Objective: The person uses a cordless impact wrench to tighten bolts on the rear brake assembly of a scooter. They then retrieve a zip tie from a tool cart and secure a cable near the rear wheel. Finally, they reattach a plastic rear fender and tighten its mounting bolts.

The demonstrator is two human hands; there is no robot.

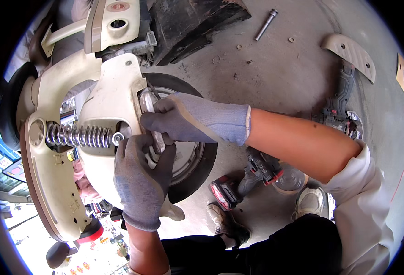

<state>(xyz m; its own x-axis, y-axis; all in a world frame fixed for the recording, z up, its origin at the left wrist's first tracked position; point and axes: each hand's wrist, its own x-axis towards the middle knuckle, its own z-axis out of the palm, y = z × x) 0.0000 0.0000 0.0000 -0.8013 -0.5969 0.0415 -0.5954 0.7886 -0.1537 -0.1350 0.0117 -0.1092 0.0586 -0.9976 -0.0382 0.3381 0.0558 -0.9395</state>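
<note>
In front of me stands a cream scooter (115, 73), its black-tyred wheel (208, 160) showing behind my hands. A silver metal arm (148, 101) runs across the side of the wheel. My right hand (183, 118), in a grey-blue work glove, is closed round this arm, thumb and fingers curled on it. Lower down, my left hand (142, 176), gloved alike, grips around the arm's lower end; its fingertips are partly hidden. Just left of the hands, a chrome coil-spring shock absorber (80, 136) ends in a round eye (117, 139).
Two cordless power tools lie on the concrete floor, one with a red-black battery (225, 192), the other an angle grinder (337, 114). A long bolt (266, 25), a ring (291, 40) and a cream curved panel (351, 55) lie farther off. A black box-like part (192, 27) stands behind the wheel.
</note>
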